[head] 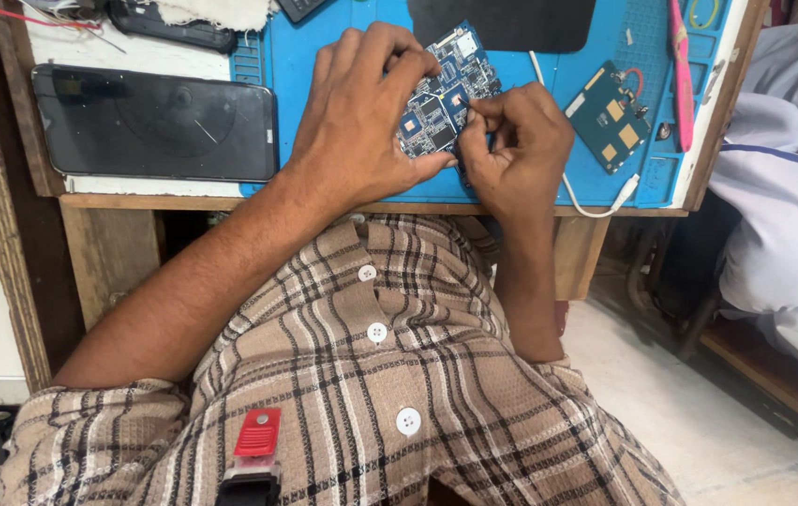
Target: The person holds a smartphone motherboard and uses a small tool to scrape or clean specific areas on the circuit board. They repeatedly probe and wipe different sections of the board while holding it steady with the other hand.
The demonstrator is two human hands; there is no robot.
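A blue circuit board (444, 94) with several dark chips lies on a blue work mat (305, 66) near the table's front edge. My left hand (361, 117) covers the board's left side and grips it, with the fingers curled over its top and the thumb at its lower edge. My right hand (511, 141) rests at the board's right side, thumb and forefinger pinched together on its surface. Whether those fingers hold a small tool or part, I cannot tell.
A dark tablet (155, 122) lies face up at the left. A smaller blue circuit board (610, 117) sits to the right, with a white cable (596, 208) near it. A pink tool (680, 70) lies at the mat's right. A person in white sits at the far right.
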